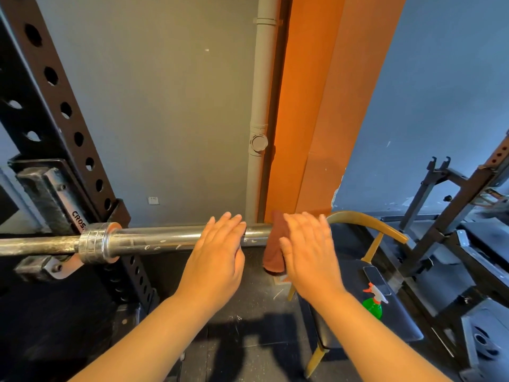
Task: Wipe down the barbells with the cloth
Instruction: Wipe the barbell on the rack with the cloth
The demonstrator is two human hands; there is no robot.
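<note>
Resting on the black rack (55, 111), the barbell (154, 238) runs level across my view. I see the left hand (217, 255) laid flat over its sleeve, fingers straight and gripping nothing. The right hand (309, 249), fingers extended, presses the brown cloth (274, 252) onto the bar just beside it, where the cloth hangs draped.

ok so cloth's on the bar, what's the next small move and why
Probably curl the right hand round the brown cloth so it wraps the barbell sleeve. The cloth only hangs draped over the sleeve and the fingers lie fairly flat on it, so sliding now would likely wipe just the top. The left hand rests flat beside it.
</note>
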